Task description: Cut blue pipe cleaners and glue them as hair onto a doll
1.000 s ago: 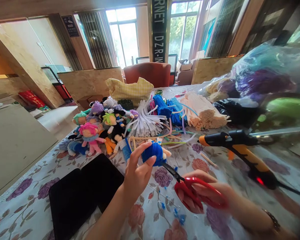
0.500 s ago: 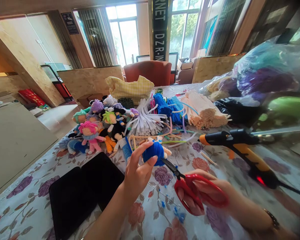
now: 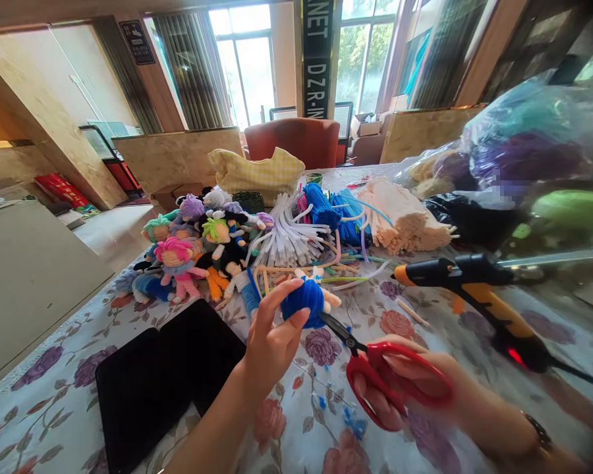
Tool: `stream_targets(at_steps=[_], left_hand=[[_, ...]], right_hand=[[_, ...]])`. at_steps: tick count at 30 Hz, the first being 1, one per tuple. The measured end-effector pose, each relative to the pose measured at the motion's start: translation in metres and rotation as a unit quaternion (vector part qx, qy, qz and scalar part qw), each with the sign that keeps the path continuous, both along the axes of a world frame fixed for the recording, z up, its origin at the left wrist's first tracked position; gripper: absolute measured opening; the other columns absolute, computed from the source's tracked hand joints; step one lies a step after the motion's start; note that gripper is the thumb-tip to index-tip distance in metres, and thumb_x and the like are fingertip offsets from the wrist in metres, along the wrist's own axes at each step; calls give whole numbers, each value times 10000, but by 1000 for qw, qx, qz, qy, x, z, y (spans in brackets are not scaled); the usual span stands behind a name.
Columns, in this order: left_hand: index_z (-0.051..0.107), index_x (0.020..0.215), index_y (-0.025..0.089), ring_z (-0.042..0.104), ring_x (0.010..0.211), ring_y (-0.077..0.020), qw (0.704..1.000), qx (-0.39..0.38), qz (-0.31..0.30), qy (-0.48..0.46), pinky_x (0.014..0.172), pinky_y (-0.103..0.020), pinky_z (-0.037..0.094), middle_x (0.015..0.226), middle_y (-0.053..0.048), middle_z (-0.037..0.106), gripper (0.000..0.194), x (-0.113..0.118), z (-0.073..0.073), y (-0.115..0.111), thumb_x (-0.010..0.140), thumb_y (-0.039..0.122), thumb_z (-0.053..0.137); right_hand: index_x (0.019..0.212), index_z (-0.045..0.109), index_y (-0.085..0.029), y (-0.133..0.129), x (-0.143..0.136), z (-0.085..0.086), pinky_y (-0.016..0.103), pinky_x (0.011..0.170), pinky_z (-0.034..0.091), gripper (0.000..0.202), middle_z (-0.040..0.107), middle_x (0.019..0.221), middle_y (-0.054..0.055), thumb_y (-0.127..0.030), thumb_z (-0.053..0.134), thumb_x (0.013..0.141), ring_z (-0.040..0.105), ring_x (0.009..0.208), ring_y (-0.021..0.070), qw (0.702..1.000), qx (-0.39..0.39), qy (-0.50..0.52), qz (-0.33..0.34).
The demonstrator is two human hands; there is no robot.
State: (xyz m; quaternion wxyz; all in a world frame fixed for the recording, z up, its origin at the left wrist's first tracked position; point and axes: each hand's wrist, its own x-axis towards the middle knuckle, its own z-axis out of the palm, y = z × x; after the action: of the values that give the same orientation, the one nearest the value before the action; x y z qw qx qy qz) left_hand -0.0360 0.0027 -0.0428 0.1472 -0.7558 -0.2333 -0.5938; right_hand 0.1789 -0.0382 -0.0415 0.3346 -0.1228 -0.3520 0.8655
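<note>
Between the thumb and fingers of my left hand (image 3: 277, 332) is a small doll (image 3: 304, 303) with a round blue head and pale limbs. My right hand (image 3: 425, 375) has its fingers through the red handles of a pair of scissors (image 3: 375, 375). The dark blades point up and left, and their tips reach the lower right edge of the blue part. Whether the tips are cutting into it, I cannot tell. Below the doll, small blue scraps (image 3: 354, 422) lie on the flowered cloth.
A glue gun (image 3: 474, 289) with a red light lies at the right. A black folded tablet or case (image 3: 163, 375) is at the left. Behind are a pile of finished dolls (image 3: 182, 257), white pipe cleaners (image 3: 291, 237), blue and cream bundles (image 3: 400, 217), and plastic bags (image 3: 528, 145).
The scissors and my right hand have shifted very slightly right and down. My left hand and the doll stay almost where they were.
</note>
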Motion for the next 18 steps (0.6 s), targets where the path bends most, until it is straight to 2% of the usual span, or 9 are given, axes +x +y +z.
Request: stream_targets(at_steps=[8,13,18], left_hand=[[548,1141,255,601,1166,-206,1000,-2,-16,-10,854,-366,593,1279,-67,569,444,0,-3,1,807,-33,592],[553,1126,238,599,1163,-188,1000,1,-20,-12,880,-343,581,1258,-63,582,426,0,-2,1,804,-38,594],[530,1154,264,610,1143,-196,1000,-1,-6,-3,844,-366,601,1257,-62,582,462,0,-2,1,804,-28,604]], right_hand=[[762,679,-134,-1,-1,2,225,470,342,326,636,622,50,-450,748,732,546,511,125,998,-54,-35,21],[725,659,-121,-3,0,5,191,490,378,343,620,708,52,-440,784,700,531,563,103,994,-90,-40,38],[718,647,-126,-5,-1,5,196,503,379,333,614,686,48,-436,769,726,521,564,106,995,-91,-40,16]])
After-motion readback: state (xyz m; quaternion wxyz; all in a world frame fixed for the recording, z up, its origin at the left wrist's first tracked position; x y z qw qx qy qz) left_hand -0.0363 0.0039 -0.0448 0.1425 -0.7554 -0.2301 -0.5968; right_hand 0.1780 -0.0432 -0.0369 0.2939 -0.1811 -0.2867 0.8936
